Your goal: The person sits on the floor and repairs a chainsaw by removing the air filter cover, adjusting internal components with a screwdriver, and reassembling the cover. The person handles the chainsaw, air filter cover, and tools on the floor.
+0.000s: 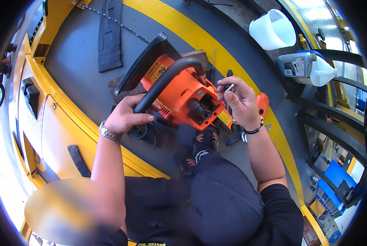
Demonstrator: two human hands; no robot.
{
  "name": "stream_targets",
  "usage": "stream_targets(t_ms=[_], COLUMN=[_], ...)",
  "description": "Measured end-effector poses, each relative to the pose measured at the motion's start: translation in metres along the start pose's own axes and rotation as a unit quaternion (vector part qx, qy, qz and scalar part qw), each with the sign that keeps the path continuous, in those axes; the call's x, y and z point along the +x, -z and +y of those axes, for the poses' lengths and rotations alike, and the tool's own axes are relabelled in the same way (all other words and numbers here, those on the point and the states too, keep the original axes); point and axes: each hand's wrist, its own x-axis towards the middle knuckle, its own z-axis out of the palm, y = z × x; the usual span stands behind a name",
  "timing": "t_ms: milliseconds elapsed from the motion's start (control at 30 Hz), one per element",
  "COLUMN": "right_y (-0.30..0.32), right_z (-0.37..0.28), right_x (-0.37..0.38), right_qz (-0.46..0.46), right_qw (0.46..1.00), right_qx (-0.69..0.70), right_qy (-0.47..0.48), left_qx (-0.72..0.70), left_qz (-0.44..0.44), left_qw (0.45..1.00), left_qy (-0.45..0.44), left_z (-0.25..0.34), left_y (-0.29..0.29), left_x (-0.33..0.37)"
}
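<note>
An orange chainsaw (175,96) is tilted in front of me, its side opened so that dark inner parts (202,110) show. My left hand (130,112) is closed round the lower end of its black front handle (157,88), with the thumb lying along the near side. Above the handle stands the black hand guard (140,61). Beside the opened side, my right hand (241,98) pinches a small, short metal pin-like piece (230,87) between thumb and fingers. Its exact kind does not show. An orange part (262,104) lies behind the right hand, partly hidden.
A saw chain (113,22) stretches over a dark ribbed strip (109,41) on the grey floor. A wooden block (117,84) shows behind the saw, near a screwdriver (213,69). To the right stand a white bucket (271,30), a grey jug (294,64) and black metal framing (323,127).
</note>
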Motion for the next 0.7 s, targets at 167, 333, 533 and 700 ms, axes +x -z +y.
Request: stream_targets(t_ms=[167, 333, 533, 700], right_y=[0.012, -0.012, -0.017, -0.035], right_z=[-0.005, 0.000, 0.002, -0.029], right_x=[0.006, 0.000, -0.016, -0.021], right_qz=[-0.098, -0.013, 0.042, 0.022], right_qw=[0.990, 0.982, 0.989, 0.962], right_qx=[-0.101, -0.166, -0.098, -0.136], right_qy=[0.009, 0.084, 0.103, 0.235], left_qx=[0.006, -0.001, 0.015, 0.035], left_qz=[0.002, 0.014, 0.000, 0.015], left_qw=[1.000, 1.000, 0.999, 0.997], left_qy=[-0.006, 0.016, -0.035, -0.065], left_z=[0.001, 0.002, -0.003, -0.002], left_y=[-0.001, -0.006, -0.005, -0.008], left_x=[0.000, -0.002, 0.001, -0.001])
